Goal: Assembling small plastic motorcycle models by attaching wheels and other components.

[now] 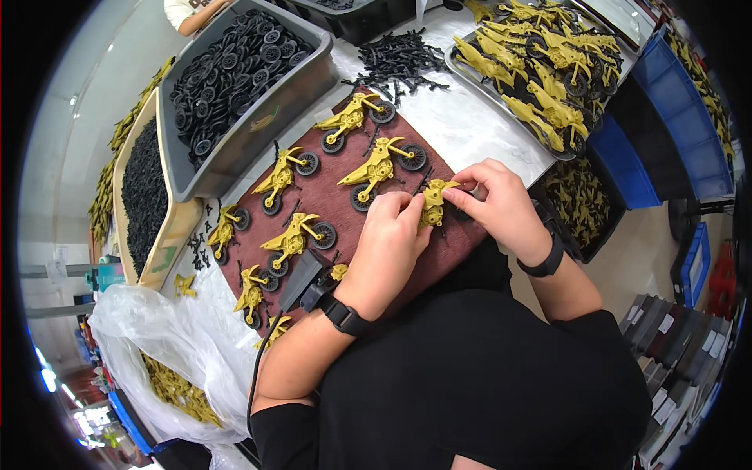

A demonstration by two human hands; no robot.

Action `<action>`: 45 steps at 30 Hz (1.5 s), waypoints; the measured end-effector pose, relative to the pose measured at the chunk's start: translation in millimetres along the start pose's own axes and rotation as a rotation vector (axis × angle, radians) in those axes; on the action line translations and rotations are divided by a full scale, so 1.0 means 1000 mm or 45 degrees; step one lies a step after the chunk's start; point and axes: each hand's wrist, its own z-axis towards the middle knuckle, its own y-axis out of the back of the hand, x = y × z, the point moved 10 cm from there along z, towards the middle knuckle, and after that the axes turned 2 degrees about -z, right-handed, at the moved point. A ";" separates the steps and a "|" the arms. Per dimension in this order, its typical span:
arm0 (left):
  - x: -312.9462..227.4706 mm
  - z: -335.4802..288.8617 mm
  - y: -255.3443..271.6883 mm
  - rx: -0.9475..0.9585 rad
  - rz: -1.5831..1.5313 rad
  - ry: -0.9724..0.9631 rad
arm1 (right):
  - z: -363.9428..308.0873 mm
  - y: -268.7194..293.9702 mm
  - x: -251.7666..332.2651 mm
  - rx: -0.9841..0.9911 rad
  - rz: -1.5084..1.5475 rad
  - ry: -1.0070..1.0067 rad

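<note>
Yellow toy motorcycle body [433, 205] is held at the near R. side of the maroon mat [321, 196], in front of the black shirt [470, 376]. L. hand [395, 227]: thumb & fingertips pinch the L. side of the body. R. hand [495, 200]: thumb & index finger pinch its upper R. end (contact pt. partly hidden by the fingers). Black smartwatch [343, 315] is on L. wrist; black wristband [546, 262] is on R. wrist.

On mat, L. of & beyond the hands: several yellow toy motorcycles [378, 166] w/ black wheels, spaced apart in rough rows. Dark rectangular device [304, 280] sits beside L. forearm.

Beyond mat: pile of slim black plastic pcs. [399, 59] lies on the white tabletop [446, 117]. Far L.: gray tub [313, 74] full of black spoked wheels [235, 70]; adj. cream tub [180, 227] w/ small black parts [145, 188]. Far R.: metal tray [560, 157] heaped w/ yellow motorcycle assys. [548, 63]. Near L.: clear plastic bag [133, 321] w/ yellow parts [176, 388]. Top edge: another person's forearm [202, 16].
</note>
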 end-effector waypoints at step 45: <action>-0.011 -0.013 0.004 -0.067 0.180 -0.129 | 0.016 -0.031 0.008 0.437 0.147 -0.078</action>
